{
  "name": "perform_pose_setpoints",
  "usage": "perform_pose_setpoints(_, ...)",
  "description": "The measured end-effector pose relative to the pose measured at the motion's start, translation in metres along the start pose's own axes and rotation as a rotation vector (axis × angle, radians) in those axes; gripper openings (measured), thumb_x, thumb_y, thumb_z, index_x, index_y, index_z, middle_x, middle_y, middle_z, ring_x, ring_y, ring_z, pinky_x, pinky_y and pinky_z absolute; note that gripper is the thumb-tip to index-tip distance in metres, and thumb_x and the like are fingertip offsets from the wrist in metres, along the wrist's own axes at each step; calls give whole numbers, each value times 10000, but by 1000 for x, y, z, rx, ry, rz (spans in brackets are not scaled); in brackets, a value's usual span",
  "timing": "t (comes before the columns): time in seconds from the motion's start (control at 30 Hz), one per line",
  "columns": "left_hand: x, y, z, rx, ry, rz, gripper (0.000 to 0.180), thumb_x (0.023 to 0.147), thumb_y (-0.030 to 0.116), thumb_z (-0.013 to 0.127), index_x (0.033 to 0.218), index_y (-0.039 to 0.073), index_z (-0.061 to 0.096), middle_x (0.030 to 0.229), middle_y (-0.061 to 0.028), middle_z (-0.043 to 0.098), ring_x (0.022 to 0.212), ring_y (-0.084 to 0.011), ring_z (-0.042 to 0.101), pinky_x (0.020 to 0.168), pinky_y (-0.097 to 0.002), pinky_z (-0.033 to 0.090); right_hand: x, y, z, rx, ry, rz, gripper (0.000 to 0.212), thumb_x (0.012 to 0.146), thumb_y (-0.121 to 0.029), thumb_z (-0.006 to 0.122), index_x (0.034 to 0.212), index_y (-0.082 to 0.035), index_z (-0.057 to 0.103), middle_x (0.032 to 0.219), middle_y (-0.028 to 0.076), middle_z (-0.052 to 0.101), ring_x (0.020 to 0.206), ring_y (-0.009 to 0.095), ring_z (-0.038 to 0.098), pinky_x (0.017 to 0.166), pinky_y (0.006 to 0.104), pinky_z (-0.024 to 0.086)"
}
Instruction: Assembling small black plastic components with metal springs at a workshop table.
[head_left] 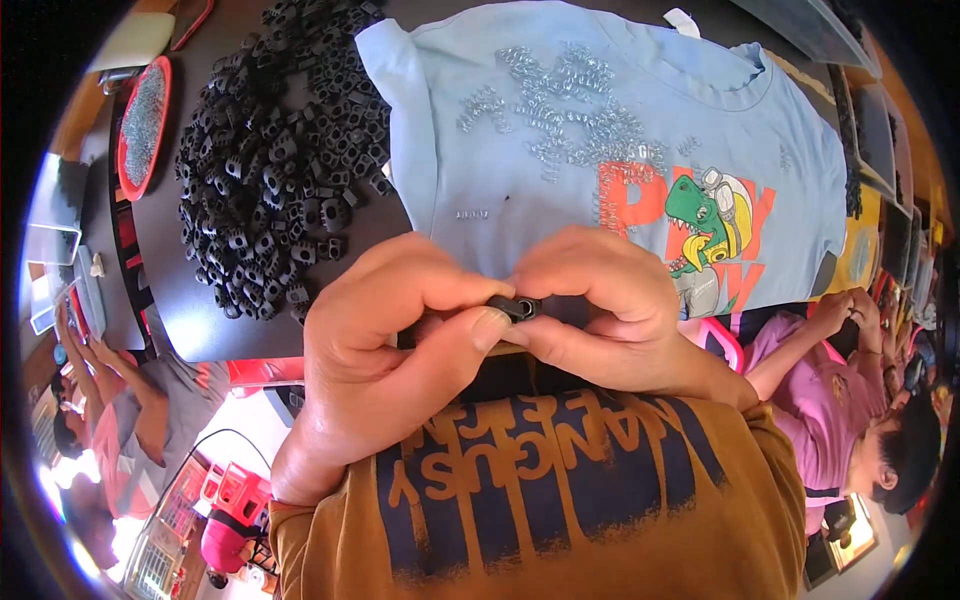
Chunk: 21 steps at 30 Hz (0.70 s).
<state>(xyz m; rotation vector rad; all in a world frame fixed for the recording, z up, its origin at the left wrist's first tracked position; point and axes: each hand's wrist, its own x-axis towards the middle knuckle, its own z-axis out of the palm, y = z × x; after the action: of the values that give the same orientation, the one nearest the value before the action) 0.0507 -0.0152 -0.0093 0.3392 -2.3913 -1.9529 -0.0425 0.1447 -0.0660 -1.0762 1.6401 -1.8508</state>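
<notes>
In front of my chest, my left hand [400, 325] and my right hand [605, 310] meet at a small black plastic cord lock [519, 308]. My left thumb and index finger pinch one end of it, and my right thumb and fingertips close on the other. A hole shows in the end that faces right. Whether a spring is inside cannot be made out. Many small metal coil springs [575, 105] lie scattered on a light blue T-shirt [460, 160] spread beyond my hands. To its left spreads a large heap of black cord lock pieces [270, 170].
The T-shirt lies on a dark table [200, 325]. At the far left is a red-rimmed tray [145, 130] filled with small grey metal pieces. Clear plastic bins [875, 140] stand at the right. A person in pink [810, 400] sits on my right; others work at the left.
</notes>
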Motion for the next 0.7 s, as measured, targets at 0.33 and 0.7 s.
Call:
perform_pose_setpoints(0.33, 4, 3, -1, 230, -10, 104, 105, 695, -44, 643, 782, 16, 636, 615, -35, 512, 515, -118, 446, 446, -246, 334, 0, -1, 0, -39, -30, -8, 207, 692, -37, 732, 871, -33, 628, 787, 74, 623, 661, 229, 598, 538, 308, 451)
perform_pose_setpoints(0.7, 5, 3, -3, 347, -87, 115, 105, 679, -35, 638, 756, 20, 592, 641, -62, 502, 544, -174, 475, 472, -280, 353, -4, 1, 0, -64, -64, 5, 195, 715, -73, 723, 881, -46, 627, 769, 76, 618, 656, 256, 598, 539, 335, 453)
